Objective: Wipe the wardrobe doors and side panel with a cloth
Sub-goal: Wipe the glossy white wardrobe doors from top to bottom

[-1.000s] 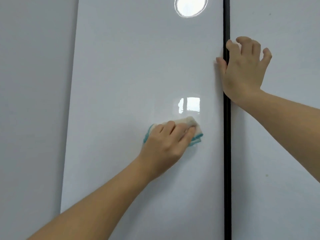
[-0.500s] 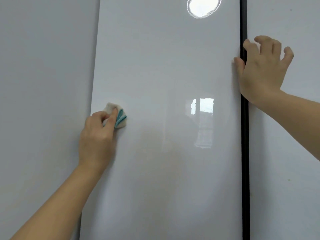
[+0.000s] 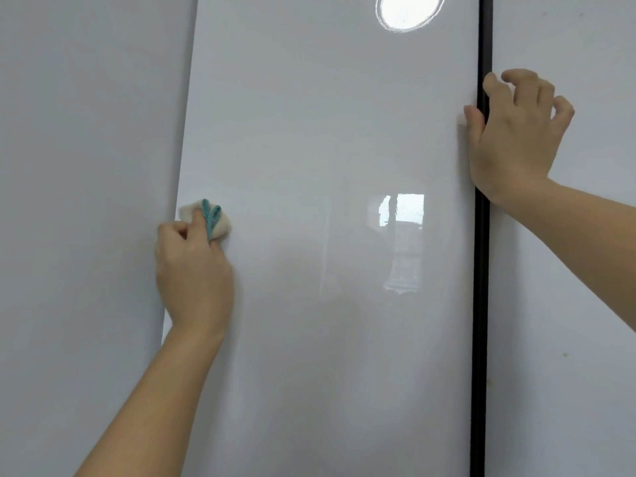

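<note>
A glossy white wardrobe door [image 3: 327,166] fills the middle of the view. My left hand [image 3: 192,270] presses a bunched white cloth with a teal edge [image 3: 210,220] against the door at its left edge. My right hand [image 3: 512,136] rests at the door's right edge, thumb on the door, fingers curled over the dark gap [image 3: 481,304] and onto the neighbouring door [image 3: 568,339]. It holds nothing.
A matt white panel [image 3: 86,201] stands to the left of the door, at an angle to it. A round lamp reflection [image 3: 409,10] and a window reflection [image 3: 401,211] show on the gloss. Small specks mark the right door.
My left hand swept the cloth from the door's middle right across to its left edge, then stayed there. My right hand kept its place at the gap.
</note>
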`<state>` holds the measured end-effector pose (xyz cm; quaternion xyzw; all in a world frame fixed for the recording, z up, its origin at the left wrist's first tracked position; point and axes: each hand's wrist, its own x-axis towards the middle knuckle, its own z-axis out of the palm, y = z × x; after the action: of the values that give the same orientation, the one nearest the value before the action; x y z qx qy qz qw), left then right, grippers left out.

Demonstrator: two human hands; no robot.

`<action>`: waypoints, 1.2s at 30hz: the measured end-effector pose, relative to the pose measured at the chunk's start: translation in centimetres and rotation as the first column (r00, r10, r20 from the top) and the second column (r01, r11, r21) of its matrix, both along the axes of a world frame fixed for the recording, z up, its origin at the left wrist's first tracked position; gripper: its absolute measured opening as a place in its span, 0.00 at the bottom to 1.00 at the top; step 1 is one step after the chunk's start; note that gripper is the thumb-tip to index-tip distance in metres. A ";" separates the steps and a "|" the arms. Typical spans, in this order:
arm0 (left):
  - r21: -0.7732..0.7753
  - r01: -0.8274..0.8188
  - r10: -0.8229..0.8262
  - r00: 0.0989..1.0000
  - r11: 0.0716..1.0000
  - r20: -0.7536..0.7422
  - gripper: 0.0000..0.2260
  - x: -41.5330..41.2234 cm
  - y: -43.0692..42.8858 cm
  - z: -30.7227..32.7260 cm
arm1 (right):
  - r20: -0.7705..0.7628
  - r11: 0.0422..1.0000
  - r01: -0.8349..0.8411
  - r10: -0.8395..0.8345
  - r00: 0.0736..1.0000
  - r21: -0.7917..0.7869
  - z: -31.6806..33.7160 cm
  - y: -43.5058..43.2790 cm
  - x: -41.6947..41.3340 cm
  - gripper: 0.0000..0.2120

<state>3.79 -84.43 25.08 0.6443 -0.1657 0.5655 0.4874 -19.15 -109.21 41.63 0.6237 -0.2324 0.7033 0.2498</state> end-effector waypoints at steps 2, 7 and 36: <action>0.034 0.022 -0.024 0.997 0.999 0.070 0.18 -2.0 -1.9 -0.9 | 0.033 1.000 -0.018 0.017 0.999 0.012 0.0 -0.1 0.1 0.20; 0.142 0.086 -0.121 0.958 0.986 0.261 0.20 -8.0 -8.1 -2.2 | 0.037 0.999 -0.010 0.008 0.999 0.037 -0.1 -0.2 0.1 0.21; 0.465 -0.137 -0.273 0.653 0.875 0.706 0.10 -8.3 -8.2 -5.7 | 0.009 0.996 0.082 -0.083 0.997 0.035 0.0 0.0 -0.5 0.22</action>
<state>-4.51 -92.67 19.38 0.4431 -0.5119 0.7021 0.2207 -19.70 -109.18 41.61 0.6139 -0.2713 0.6917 0.2666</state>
